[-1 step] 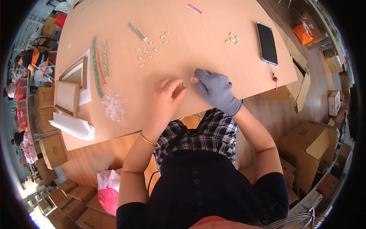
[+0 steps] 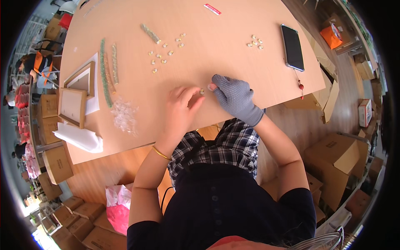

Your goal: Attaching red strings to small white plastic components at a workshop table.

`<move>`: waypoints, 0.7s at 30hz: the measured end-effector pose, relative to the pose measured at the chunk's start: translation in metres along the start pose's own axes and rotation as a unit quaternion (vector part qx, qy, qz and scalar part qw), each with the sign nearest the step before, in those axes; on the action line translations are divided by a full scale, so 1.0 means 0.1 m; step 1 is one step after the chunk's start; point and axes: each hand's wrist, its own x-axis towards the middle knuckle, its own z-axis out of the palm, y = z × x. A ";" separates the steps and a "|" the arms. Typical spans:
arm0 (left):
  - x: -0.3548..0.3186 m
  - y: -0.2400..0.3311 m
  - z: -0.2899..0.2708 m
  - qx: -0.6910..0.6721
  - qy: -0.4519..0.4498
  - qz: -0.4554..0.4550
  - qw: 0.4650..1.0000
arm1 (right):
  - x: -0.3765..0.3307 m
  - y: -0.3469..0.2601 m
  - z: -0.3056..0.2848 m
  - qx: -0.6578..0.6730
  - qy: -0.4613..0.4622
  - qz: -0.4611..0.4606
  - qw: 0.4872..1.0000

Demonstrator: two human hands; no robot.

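One head camera looks steeply down from above the person, close to the counter (image 2: 233, 25), which runs toward 12 o'clock. The forearms enter from 6 o'clock, and edges bend near the rim.

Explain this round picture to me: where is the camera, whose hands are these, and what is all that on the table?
The camera sits on a person's head and looks down through a fisheye lens, so straight edges bend. The forearms coming from below are that person's own. The left hand is bare with a bangle at the wrist; the right hand wears a grey dotted glove. Their fingertips meet at one small bead on the wooden table. Further up lie two groups of like beads, a dark phone, green strands, a clear plastic heap, two shallow box parts and a white cloth. Cardboard boxes stand around on the floor.
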 end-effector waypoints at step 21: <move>0.02 -0.05 0.08 0.001 0.042 0.086 0.995 | 0.13 -0.12 0.09 -0.026 -0.050 0.044 0.997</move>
